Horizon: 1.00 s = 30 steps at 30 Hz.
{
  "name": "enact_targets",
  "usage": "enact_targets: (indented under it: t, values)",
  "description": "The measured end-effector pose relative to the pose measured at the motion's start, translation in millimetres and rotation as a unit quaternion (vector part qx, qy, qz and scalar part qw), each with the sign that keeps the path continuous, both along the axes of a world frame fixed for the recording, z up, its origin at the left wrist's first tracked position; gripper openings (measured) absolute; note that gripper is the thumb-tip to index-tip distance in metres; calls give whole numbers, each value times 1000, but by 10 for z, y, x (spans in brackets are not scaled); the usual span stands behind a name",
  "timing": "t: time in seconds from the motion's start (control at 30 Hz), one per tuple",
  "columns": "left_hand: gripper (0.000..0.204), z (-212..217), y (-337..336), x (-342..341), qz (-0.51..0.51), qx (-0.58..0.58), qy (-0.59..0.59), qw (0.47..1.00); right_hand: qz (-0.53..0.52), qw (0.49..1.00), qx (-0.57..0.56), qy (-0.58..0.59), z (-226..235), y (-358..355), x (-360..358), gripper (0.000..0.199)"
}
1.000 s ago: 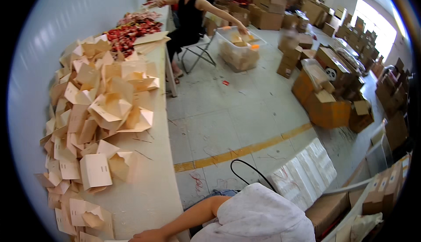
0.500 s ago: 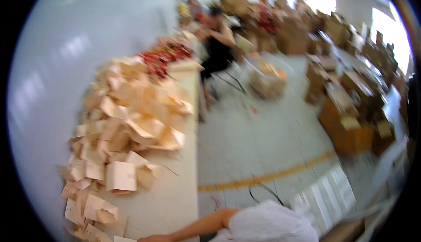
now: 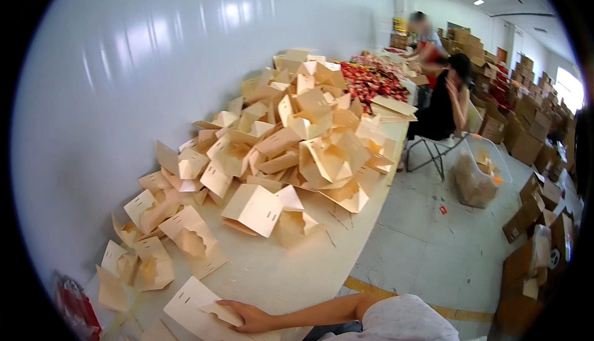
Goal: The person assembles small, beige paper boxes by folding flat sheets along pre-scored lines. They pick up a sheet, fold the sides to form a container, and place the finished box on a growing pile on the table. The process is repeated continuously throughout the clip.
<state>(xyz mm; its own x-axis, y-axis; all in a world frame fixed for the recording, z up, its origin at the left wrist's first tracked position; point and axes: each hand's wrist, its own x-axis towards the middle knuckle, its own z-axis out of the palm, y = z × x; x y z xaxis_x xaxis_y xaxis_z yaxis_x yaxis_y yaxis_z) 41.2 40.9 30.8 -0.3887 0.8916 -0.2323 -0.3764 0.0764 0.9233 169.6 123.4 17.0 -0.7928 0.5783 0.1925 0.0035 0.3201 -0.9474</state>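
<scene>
My right hand [image 3: 250, 317] reaches in from the lower right, its fingers closed on the edge of a flat, cream cardboard piece [image 3: 192, 301] with small slots and a wavy cut-out. The piece lies at the near end of the pale table [image 3: 303, 267]. Beyond it stands a folded cardboard piece [image 3: 253, 208], bent like a tent. A large, loose heap of similar pieces [image 3: 334, 149] spreads along the wall. My left hand is not in view.
Past the heap lie many red packets [image 3: 377, 84] and a stack of flat card sheets [image 3: 393, 109]. A person in black [image 3: 448, 97] sits beside the table; another person [image 3: 427, 38] stands farther back. A clear bin [image 3: 476, 177] and cardboard boxes [image 3: 526, 131] occupy the floor at right.
My view has swung, so the table and heap appear farther right and the picture is sharper. More of my right hand and its cardboard piece shows. The seated person's hand is near their head.
</scene>
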Motion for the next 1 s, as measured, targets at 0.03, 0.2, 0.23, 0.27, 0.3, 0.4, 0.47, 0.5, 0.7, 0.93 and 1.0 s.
enact_targets:
  t: [0.03,0.2,0.23,0.27,0.3,0.4,0.47,0.5,0.7,0.93,1.0]
  values:
    - [56,-12,-17,-4,4,3,-14,1000,-14,1000,13,10,-56,33,-17,68]
    - [63,-107,-137,-349,3,45,-65,997,-18,996,86,21,253,435,-280,66]
    - [63,-113,-73,-500,1,45,-10,999,-8,994,99,35,578,538,-315,64]
    - [62,-144,35,-636,-7,48,39,998,-10,982,177,68,721,683,-364,66]
    - [56,149,302,-507,6,116,10,993,-14,989,138,58,897,788,-353,66]
    - [51,824,589,-391,47,60,54,996,-64,974,205,74,1125,1028,-397,74]
    - [49,971,616,-376,40,83,52,994,-47,985,149,75,1149,1007,-399,74]
    - [48,988,644,-374,36,104,59,992,-50,988,125,73,1153,1010,-394,75]
    - [46,601,698,-592,2,99,44,994,19,997,69,43,1166,1158,-412,67]
    - [41,390,781,-712,-14,55,-21,998,79,991,-92,61,1014,1390,-450,60]
    - [38,358,813,-722,2,81,76,994,28,998,49,41,1037,1403,-481,58]
